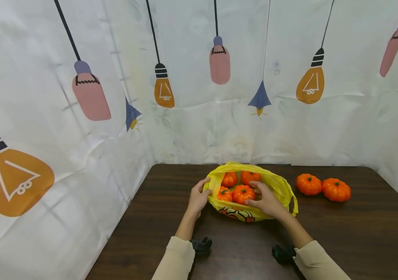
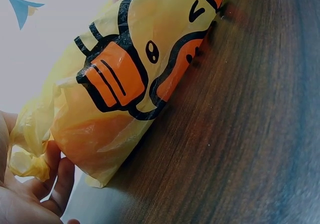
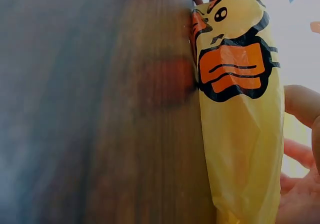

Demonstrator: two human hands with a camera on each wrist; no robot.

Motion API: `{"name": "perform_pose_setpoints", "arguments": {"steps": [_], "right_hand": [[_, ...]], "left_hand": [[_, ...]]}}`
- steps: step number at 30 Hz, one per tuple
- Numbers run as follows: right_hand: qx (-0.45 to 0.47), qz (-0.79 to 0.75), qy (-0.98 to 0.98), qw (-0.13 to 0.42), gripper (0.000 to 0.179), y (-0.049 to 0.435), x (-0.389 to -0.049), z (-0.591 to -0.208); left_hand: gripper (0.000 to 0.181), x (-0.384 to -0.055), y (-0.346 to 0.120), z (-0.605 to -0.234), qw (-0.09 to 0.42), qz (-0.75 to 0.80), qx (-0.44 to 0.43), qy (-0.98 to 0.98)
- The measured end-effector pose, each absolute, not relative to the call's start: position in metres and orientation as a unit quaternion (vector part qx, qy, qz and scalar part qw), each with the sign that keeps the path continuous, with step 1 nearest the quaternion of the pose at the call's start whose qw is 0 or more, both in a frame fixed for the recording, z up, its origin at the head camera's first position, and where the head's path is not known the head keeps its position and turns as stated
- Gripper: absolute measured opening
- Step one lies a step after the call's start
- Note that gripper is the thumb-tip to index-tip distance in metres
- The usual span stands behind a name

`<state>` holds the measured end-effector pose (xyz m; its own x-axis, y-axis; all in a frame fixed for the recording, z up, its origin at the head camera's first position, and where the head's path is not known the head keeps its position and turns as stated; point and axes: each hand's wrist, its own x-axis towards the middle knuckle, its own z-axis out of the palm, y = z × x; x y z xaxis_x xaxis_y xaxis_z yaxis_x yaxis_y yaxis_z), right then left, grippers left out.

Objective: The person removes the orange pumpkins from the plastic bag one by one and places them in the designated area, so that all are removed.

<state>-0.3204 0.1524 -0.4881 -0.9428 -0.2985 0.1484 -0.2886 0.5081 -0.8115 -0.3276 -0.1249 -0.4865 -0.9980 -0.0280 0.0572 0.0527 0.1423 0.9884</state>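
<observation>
A yellow plastic bag printed with a duck face lies with its mouth open on the table. Several small orange pumpkins are inside it. At its left rim, my left hand grips the plastic; in the left wrist view a bunched yellow fold lies between the thumb and fingers. My right hand reaches over the bag's right side, thumb and fingers around the right side of the front pumpkin. The right wrist view shows part of that hand behind the bag wall, which hides the pumpkin there.
Two more orange pumpkins, one beside the other, sit on the dark wooden table to the right of the bag. A white curtain printed with lamps hangs behind the table and along its left side.
</observation>
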Motion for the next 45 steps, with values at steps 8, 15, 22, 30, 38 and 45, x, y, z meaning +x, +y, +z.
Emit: {"name": "perform_pose_setpoints", "arguments": {"steps": [8, 15, 22, 30, 38, 45], "right_hand": [[-0.189, -0.449, 0.873, 0.016, 0.074, 0.151, -0.324, -0.491], [-0.196, -0.448, 0.872, 0.006, 0.072, 0.15, -0.324, -0.488], [-0.193, -0.445, 0.874, 0.002, 0.07, 0.152, -0.324, -0.484], [-0.18, -0.464, 0.868, 0.005, 0.07, 0.157, -0.322, -0.475], [-0.169, -0.481, 0.86, 0.013, 0.075, 0.165, -0.317, -0.46], [-0.169, -0.481, 0.86, 0.001, 0.079, 0.171, -0.315, -0.446]], "left_hand": [[0.048, -0.329, -0.125, -0.49, 0.026, -0.648, -0.008, -0.761], [0.048, -0.329, -0.126, -0.489, 0.032, -0.648, -0.007, -0.761], [0.049, -0.328, -0.127, -0.487, 0.031, -0.65, -0.009, -0.759], [0.049, -0.328, -0.126, -0.487, 0.03, -0.646, -0.007, -0.763], [0.049, -0.327, -0.126, -0.485, 0.03, -0.646, -0.004, -0.763], [0.049, -0.328, -0.126, -0.485, 0.03, -0.645, -0.004, -0.764]]}}
